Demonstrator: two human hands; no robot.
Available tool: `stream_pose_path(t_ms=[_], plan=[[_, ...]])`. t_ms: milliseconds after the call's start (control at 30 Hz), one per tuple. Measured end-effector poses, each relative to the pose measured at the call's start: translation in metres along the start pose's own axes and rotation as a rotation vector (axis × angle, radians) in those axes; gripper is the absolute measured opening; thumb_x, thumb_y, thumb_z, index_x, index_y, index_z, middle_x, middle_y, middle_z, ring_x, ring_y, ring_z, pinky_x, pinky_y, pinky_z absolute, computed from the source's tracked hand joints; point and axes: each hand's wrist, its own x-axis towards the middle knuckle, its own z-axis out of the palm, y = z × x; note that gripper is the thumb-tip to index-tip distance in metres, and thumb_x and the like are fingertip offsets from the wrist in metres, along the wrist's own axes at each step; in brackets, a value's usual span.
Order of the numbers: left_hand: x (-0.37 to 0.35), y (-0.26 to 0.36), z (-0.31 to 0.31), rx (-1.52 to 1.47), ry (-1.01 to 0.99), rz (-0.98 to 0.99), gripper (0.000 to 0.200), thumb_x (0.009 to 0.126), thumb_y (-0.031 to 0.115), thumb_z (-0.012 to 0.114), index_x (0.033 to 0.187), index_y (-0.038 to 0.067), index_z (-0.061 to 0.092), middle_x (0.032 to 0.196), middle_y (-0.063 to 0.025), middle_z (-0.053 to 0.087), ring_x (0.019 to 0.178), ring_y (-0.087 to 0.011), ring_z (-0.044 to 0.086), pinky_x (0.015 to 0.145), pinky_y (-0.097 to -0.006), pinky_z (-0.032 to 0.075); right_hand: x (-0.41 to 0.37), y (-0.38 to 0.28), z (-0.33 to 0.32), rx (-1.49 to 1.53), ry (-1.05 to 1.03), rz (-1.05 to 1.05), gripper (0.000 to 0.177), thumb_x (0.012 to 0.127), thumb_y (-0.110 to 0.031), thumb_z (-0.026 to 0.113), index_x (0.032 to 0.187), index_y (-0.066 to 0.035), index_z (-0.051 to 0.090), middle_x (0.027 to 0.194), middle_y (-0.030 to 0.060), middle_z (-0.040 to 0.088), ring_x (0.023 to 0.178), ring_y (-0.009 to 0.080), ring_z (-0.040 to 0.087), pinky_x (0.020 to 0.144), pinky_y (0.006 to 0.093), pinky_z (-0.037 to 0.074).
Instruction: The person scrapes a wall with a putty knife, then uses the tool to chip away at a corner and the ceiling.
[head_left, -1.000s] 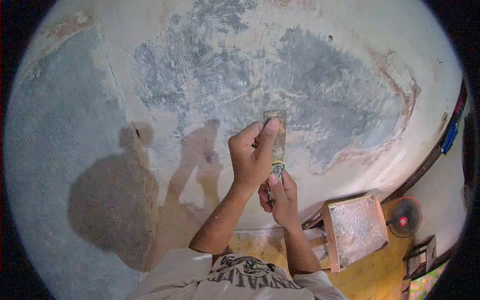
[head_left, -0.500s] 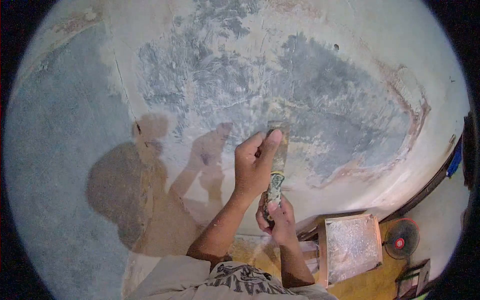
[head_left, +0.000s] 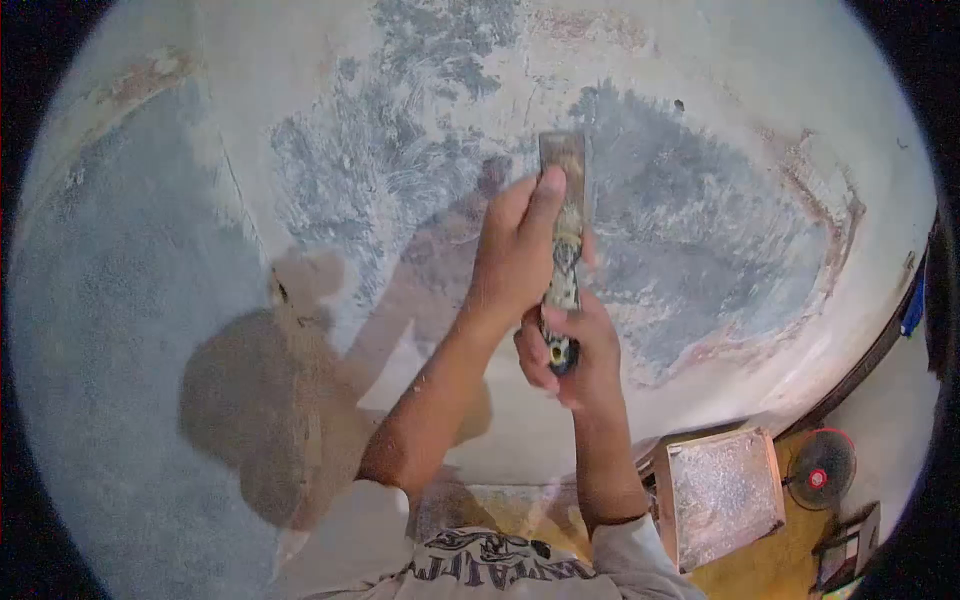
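A paint-stained scraper (head_left: 563,190) is pressed flat against a patchy wall (head_left: 700,200), its blade pointing up. My left hand (head_left: 515,255) wraps the upper part, fingers pushing on the blade. My right hand (head_left: 570,350) grips the handle end below it. The wall around the blade shows grey scraped patches amid pale plaster.
Shadows of my head and arms fall on the wall at lower left (head_left: 260,400). Below right stand a wooden box with a dusty top (head_left: 722,490), a small red-centred fan (head_left: 818,470) on the orange floor, and a dark door frame edge (head_left: 870,360).
Both hands have pushed the scraper upward along the wall, from about mid-height to the upper grey patch. My arms are now more stretched out.
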Motion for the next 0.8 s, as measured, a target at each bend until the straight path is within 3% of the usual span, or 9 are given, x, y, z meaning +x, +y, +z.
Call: stream_pose_path(t_ms=[133, 233, 333, 433, 533, 633, 800], plan=[[0.021, 0.006, 0.003, 0.024, 0.058, 0.019, 0.036, 0.102, 0.043, 0.05, 0.103, 0.009, 0.063, 0.066, -0.0024, 0.06, 0.053, -0.0086, 0.052, 0.049, -0.0245, 0.041, 0.023, -0.015, 0.003, -0.011, -0.042, 0.004, 0.026, 0.097, -0.028, 0.055, 0.102, -0.003, 0.05, 0.059, 0.0086, 0.051, 0.034, 0.0144, 0.039, 0.031, 0.0258, 0.03], [0.027, 0.015, 0.009, 0.089, 0.09, 0.0, 0.037, 0.103, 0.043, 0.047, 0.102, 0.009, 0.063, 0.065, -0.0015, 0.058, 0.051, -0.0078, 0.05, 0.048, -0.0244, 0.039, 0.034, -0.024, -0.003, 0.041, -0.122, 0.038, 0.031, 0.101, -0.035, 0.049, 0.099, -0.004, 0.051, 0.058, 0.0074, 0.049, 0.034, 0.0133, 0.038, 0.031, 0.0253, 0.03], [0.038, 0.019, 0.015, 0.152, 0.175, -0.015, 0.038, 0.103, 0.043, 0.045, 0.102, 0.009, 0.062, 0.065, -0.0014, 0.058, 0.051, -0.007, 0.048, 0.048, -0.0241, 0.038, 0.045, -0.035, -0.002, -0.083, -0.072, 0.044, 0.038, 0.103, -0.042, 0.044, 0.096, -0.005, 0.051, 0.056, 0.0063, 0.048, 0.033, 0.0126, 0.036, 0.031, 0.0246, 0.028], [0.055, 0.016, 0.008, 0.251, 0.156, 0.082, 0.038, 0.106, 0.034, 0.042, 0.093, 0.003, 0.061, 0.064, -0.0049, 0.061, 0.055, -0.0117, 0.057, 0.051, -0.0283, 0.044, 0.058, -0.033, -0.002, -0.137, -0.052, -0.031, 0.038, 0.103, -0.043, 0.044, 0.097, -0.006, 0.052, 0.056, 0.005, 0.047, 0.034, 0.0112, 0.034, 0.031, 0.024, 0.025], [0.065, 0.021, 0.008, 0.265, 0.176, 0.082, 0.042, 0.105, 0.035, 0.043, 0.088, 0.002, 0.061, 0.063, -0.0061, 0.062, 0.053, -0.012, 0.058, 0.049, -0.0294, 0.044, 0.068, -0.031, 0.001, -0.109, -0.034, -0.022, 0.037, 0.103, -0.042, 0.044, 0.097, -0.007, 0.052, 0.056, 0.0035, 0.046, 0.034, 0.0099, 0.032, 0.031, 0.0236, 0.023], [0.072, 0.019, 0.003, 0.327, 0.171, 0.054, 0.042, 0.103, 0.044, 0.047, 0.096, 0.006, 0.065, 0.067, -0.0033, 0.062, 0.053, -0.0092, 0.053, 0.051, -0.0266, 0.042, 0.069, -0.031, 0.013, 0.063, 0.026, 0.011, 0.035, 0.103, -0.042, 0.044, 0.097, -0.008, 0.051, 0.056, 0.0016, 0.044, 0.034, 0.0089, 0.031, 0.032, 0.023, 0.022], [0.078, 0.041, 0.001, 0.413, 0.121, 0.018, 0.041, 0.102, 0.042, 0.05, 0.096, 0.005, 0.067, 0.067, -0.0044, 0.065, 0.054, -0.0103, 0.056, 0.052, -0.028, 0.044, 0.079, -0.03, 0.025, 0.058, 0.071, -0.068, 0.032, 0.103, -0.042, 0.043, 0.098, -0.011, 0.051, 0.055, -0.0002, 0.041, 0.035, 0.0083, 0.029, 0.032, 0.0222, 0.02]])
